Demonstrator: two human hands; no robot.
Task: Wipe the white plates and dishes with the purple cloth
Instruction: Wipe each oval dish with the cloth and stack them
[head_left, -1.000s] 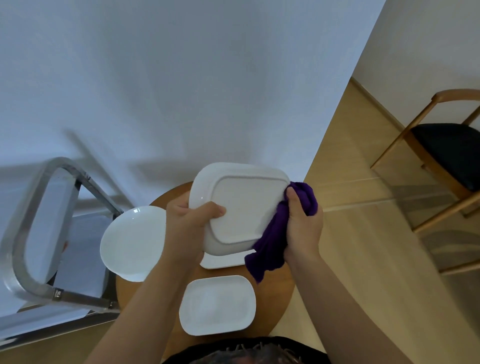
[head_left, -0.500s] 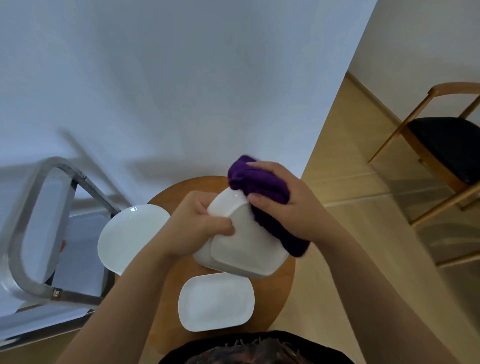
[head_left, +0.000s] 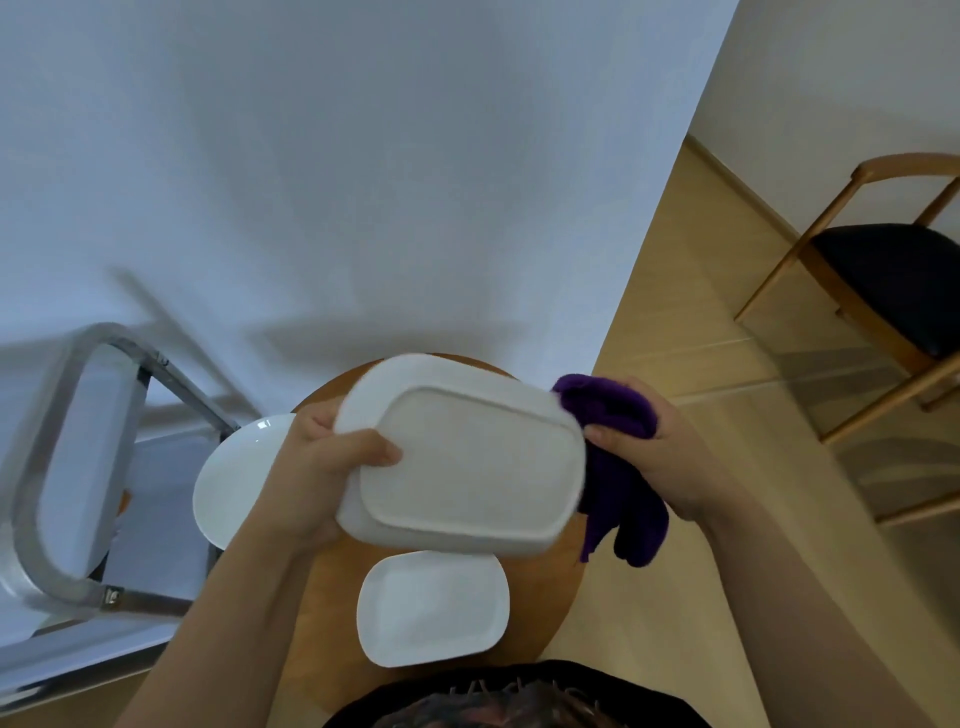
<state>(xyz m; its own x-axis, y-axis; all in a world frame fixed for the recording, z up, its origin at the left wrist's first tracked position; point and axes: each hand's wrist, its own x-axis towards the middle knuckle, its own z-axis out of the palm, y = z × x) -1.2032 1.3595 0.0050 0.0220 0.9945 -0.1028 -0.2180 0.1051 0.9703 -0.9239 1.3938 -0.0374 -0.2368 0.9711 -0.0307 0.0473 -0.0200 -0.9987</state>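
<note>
Our left hand (head_left: 322, 467) grips the rectangular white dish (head_left: 462, 457) by its left edge, underside facing us, held above the round tabletop (head_left: 561, 577). Our right hand (head_left: 670, 457) clutches the purple cloth (head_left: 618, 467) against the dish's right edge. Below our hands lies a small white plate (head_left: 434, 608); left of them, a round plate (head_left: 234, 478).

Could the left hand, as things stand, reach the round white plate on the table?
Probably not at once: the left hand grips the rectangular dish. The round plate lies just beside it, unobstructed.
</note>
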